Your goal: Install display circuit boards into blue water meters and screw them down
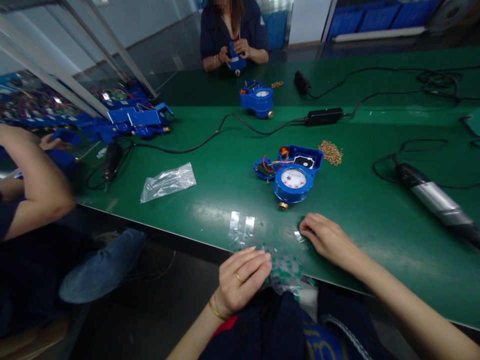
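Note:
A blue water meter (293, 176) with its cover off lies on the green table (225, 180), showing a white dial, red wires and a small circuit board. My right hand (328, 239) rests just below it on the table, fingers curled over small clear plastic pieces (300, 236). My left hand (242, 280) sits at the table's near edge, fingers bent and pressed together over a pile of clear plastic bits (287, 265). What either hand pinches is too small to name.
A heap of brass screws (330, 152) lies right of the meter. An electric screwdriver (435, 199) and cables lie at right. A clear bag (168, 182), a second meter (258, 98), power adapter (324, 116). One person sits opposite, another's arm at left (33, 180).

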